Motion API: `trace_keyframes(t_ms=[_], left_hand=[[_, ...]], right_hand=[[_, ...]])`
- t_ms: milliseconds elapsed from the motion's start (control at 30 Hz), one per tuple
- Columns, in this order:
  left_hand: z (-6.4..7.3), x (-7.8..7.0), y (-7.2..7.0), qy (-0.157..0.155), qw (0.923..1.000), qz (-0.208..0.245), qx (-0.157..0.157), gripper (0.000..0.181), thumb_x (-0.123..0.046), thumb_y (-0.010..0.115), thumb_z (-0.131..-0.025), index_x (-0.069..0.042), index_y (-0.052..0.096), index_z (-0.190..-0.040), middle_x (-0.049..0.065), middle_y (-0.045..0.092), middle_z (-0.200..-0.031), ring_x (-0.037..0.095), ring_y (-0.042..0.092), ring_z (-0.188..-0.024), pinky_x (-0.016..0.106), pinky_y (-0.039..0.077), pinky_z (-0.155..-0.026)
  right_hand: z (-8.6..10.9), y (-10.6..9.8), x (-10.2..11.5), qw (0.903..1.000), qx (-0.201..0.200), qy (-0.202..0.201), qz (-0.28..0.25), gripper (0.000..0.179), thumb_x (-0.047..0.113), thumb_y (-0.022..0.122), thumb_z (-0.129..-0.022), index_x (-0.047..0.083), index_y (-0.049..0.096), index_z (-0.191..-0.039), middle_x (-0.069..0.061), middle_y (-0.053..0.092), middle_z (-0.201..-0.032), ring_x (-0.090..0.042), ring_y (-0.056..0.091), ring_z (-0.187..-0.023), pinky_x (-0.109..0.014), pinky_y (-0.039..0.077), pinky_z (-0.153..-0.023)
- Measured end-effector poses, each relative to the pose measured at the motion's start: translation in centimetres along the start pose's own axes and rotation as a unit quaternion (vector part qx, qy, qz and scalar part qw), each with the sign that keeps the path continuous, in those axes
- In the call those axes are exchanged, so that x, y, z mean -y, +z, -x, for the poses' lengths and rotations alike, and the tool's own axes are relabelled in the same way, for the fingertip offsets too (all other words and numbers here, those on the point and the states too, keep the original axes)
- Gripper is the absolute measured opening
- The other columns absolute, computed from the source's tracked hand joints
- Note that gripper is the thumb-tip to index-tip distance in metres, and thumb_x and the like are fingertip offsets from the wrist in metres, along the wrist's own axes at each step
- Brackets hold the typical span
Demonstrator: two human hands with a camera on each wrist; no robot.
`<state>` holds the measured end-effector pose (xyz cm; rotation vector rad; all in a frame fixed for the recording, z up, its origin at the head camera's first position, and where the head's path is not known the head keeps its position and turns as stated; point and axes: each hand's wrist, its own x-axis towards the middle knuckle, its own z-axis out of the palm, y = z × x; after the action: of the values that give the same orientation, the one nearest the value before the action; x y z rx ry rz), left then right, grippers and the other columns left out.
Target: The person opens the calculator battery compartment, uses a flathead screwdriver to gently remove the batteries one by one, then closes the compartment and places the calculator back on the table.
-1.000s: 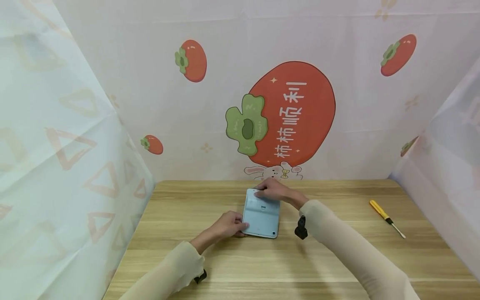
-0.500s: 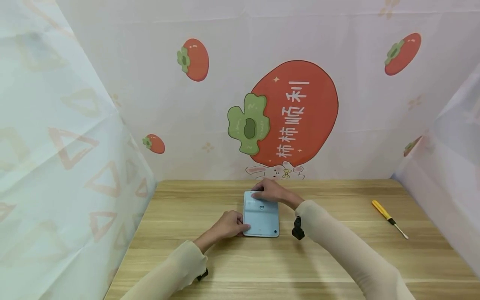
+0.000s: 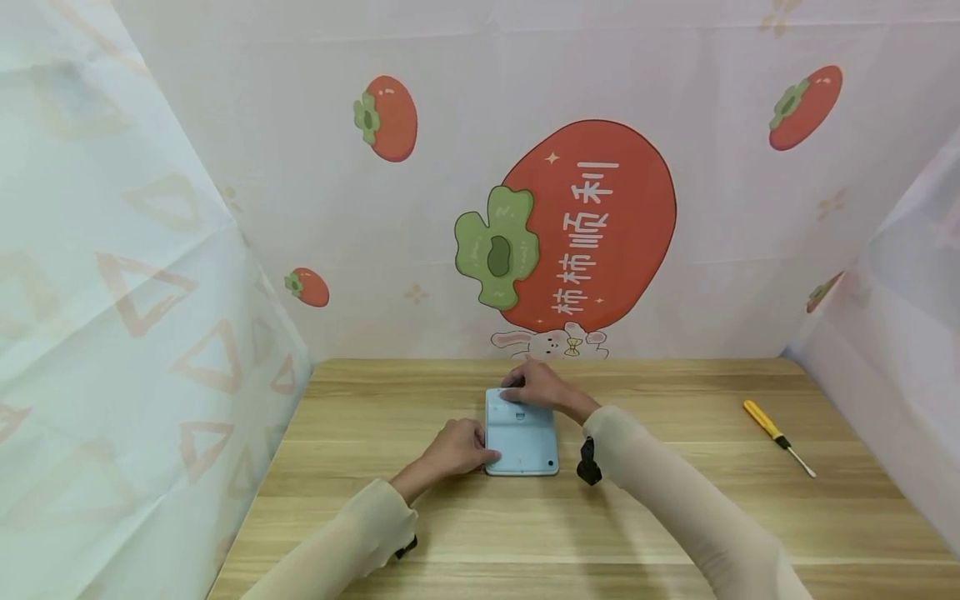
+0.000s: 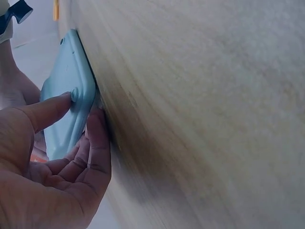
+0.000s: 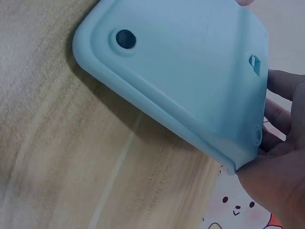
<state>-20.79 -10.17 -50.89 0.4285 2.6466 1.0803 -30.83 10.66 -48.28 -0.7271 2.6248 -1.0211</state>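
A light-blue rectangular plastic device [image 3: 522,448] sits on the wooden table between my hands, its back facing up. The right wrist view shows a dark round foot [image 5: 126,39] at one corner, a small latch [image 5: 255,64] and a sloped end. My left hand [image 3: 453,447] pinches the near-left corner; in the left wrist view its thumb [image 4: 52,109] presses beside a round recess and its fingers go underneath. My right hand [image 3: 543,386] grips the far end, thumb on the back and fingers curled over the edge. The device's front is hidden.
A yellow-handled screwdriver [image 3: 768,421] lies at the right of the wooden table [image 3: 360,400]. Behind the table hangs a pale printed backdrop [image 3: 690,83] with persimmon pictures; more pale sheets [image 3: 150,275] enclose the sides.
The device has turned slightly straighter and its far edge has come nearer. My right hand has shifted a little left and toward me with it; my left hand keeps its hold.
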Motion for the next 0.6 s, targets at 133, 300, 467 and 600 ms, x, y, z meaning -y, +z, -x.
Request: trace_keyframes(t_ms=[133, 300, 467, 600], left_hand=[[0.0, -0.1, 0.0, 0.002, 0.9999, -0.008, -0.010, 0.024, -0.017, 0.086, -0.088, -0.006, 0.065, -0.081, -0.003, 0.063, -0.065, 0.008, 0.052, -0.056, 0.021, 0.041, -0.051], [0.1, -0.3, 0.0, -0.003, 0.9999, -0.005, -0.010, 0.026, -0.017, 0.087, -0.086, -0.005, 0.064, -0.082, -0.002, 0.063, -0.067, 0.009, 0.052, -0.057, 0.022, 0.041, -0.051], [0.1, -0.3, 0.0, -0.012, 0.9999, -0.002, -0.012, 0.028, -0.018, 0.088, -0.085, -0.003, 0.064, -0.086, 0.000, 0.062, -0.068, 0.011, 0.052, -0.059, 0.023, 0.042, -0.052], [0.2, -0.4, 0.0, -0.018, 0.9998, 0.006, -0.008, 0.028, -0.016, 0.088, -0.085, -0.003, 0.064, -0.087, 0.001, 0.061, -0.068, 0.011, 0.052, -0.059, 0.023, 0.041, -0.053]], right_hand=[[0.1, 0.4, -0.1, 0.9999, -0.012, 0.008, -0.007, 0.021, 0.015, 0.076, -0.099, 0.001, 0.080, -0.114, -0.007, 0.080, -0.105, -0.019, 0.073, -0.094, -0.050, 0.036, -0.123], [0.4, 0.8, -0.2, 0.9989, -0.015, 0.039, -0.022, 0.021, 0.018, 0.076, -0.099, 0.004, 0.081, -0.114, -0.005, 0.079, -0.105, -0.014, 0.065, -0.087, -0.035, 0.057, -0.086], [0.6, 1.2, -0.4, 0.9979, -0.017, 0.052, -0.034, 0.021, 0.019, 0.076, -0.099, 0.005, 0.081, -0.114, -0.005, 0.079, -0.104, -0.014, 0.065, -0.086, -0.028, 0.054, -0.078], [0.7, 1.6, -0.6, 0.9975, -0.018, 0.058, -0.037, 0.019, 0.019, 0.076, -0.099, 0.007, 0.081, -0.114, -0.004, 0.078, -0.104, -0.015, 0.063, -0.086, -0.030, 0.054, -0.079]])
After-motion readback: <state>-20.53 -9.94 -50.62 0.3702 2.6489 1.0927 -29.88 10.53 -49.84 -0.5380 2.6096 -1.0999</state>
